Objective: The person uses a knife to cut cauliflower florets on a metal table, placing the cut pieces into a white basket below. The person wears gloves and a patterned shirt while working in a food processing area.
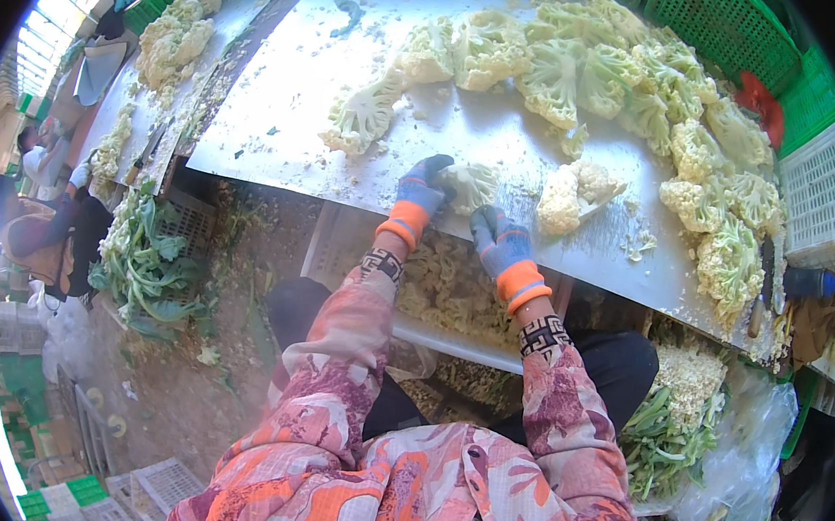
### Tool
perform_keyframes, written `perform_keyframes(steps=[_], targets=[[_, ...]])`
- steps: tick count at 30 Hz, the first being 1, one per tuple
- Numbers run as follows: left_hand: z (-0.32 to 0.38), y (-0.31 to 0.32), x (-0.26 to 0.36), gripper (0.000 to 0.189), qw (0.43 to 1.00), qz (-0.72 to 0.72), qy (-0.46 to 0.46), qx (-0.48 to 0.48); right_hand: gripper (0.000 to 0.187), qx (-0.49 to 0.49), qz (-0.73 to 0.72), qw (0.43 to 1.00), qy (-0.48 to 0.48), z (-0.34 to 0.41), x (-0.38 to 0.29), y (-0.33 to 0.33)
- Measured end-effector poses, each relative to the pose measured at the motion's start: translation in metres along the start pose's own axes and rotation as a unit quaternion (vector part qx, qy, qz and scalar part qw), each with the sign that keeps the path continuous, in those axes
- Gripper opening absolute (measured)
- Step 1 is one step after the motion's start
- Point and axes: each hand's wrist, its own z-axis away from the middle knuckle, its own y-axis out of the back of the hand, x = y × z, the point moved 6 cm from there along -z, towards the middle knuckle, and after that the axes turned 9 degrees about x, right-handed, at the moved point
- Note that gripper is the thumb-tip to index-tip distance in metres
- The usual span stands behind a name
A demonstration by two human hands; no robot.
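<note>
A pale cauliflower piece point(472, 187) is at the near edge of the metal-topped table point(279, 134). My left hand point(423, 189), in a grey glove with an orange cuff, grips it from the left. My right hand point(499, 240), gloved alike, has its fingers at the piece's lower right side; whether it grips too is hard to tell. Just to the right sits another cauliflower chunk point(575, 193). A cut cauliflower piece point(362, 116) lies beyond my left hand. Below the edge, between my knees, a white plastic crate point(455, 343) holds many florets point(453, 279).
Cauliflower pieces point(579, 72) curve along the table's back and right. A knife point(762, 286) lies at the right edge. Green crates point(719, 26) line the back. Cauliflower leaves point(149, 265) fill a crate at left. A co-worker point(42, 239) sits at the left table.
</note>
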Motion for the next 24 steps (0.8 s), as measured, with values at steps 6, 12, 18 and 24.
perform_keyframes(steps=[6,12,18,24], targets=[[-0.002,-0.001,0.001,0.043,0.993,-0.101,-0.060,0.025,0.038,-0.040,0.040,0.998,0.014,-0.020,0.000,-0.003],[-0.003,-0.004,-0.010,0.042,0.993,-0.086,-0.045,0.063,0.040,-0.100,0.085,0.991,-0.040,-0.046,0.004,-0.001],[-0.008,-0.004,-0.017,0.044,0.987,-0.140,-0.048,0.063,0.047,-0.134,0.230,0.962,-0.065,-0.045,-0.014,-0.007],[-0.009,0.001,-0.039,0.044,0.983,-0.142,-0.059,0.097,0.041,-0.094,0.149,0.981,-0.082,-0.051,-0.021,-0.005]])
